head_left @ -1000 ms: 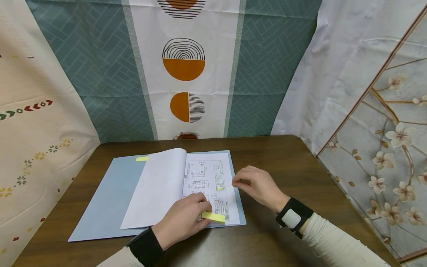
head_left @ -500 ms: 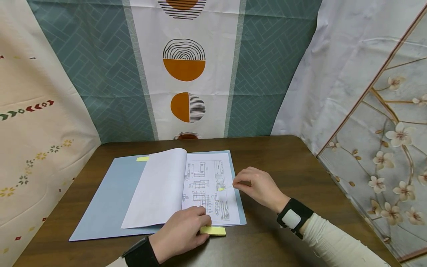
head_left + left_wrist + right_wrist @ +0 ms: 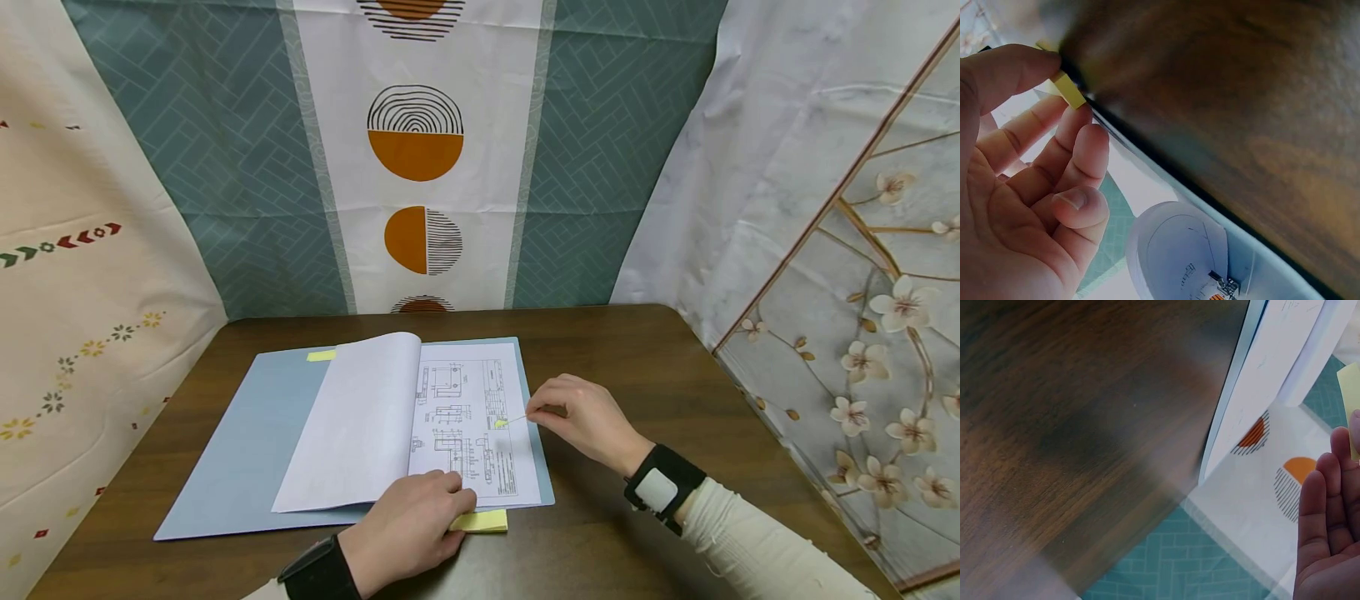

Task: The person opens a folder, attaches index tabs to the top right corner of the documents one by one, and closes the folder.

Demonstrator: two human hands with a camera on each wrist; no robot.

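A blue folder (image 3: 217, 475) lies on the table with a sheaf of paper in it. One white sheet (image 3: 352, 425) is turned to the left, baring a page of technical drawings (image 3: 465, 458). My left hand (image 3: 412, 525) is at the folder's near edge and pinches a yellow sticky note pad (image 3: 483, 522), whose thickness shows in the left wrist view. My right hand (image 3: 573, 417), over the page's right edge, pinches a single yellow sticky note (image 3: 1349, 394) between thumb and fingertips. Seen almost edge-on in the head view, the note has its yellow end over the drawings.
A yellow sticky note (image 3: 321, 356) pokes out from under the turned sheet at the folder's top. The brown wooden table (image 3: 637, 358) reaches back to a patterned curtain (image 3: 420, 167). Light cloths hang at the left and right sides.
My left hand has drawn the pad back from over the page to the folder's near edge. My right hand has stayed almost in place, the note's yellow end shifting slightly right.
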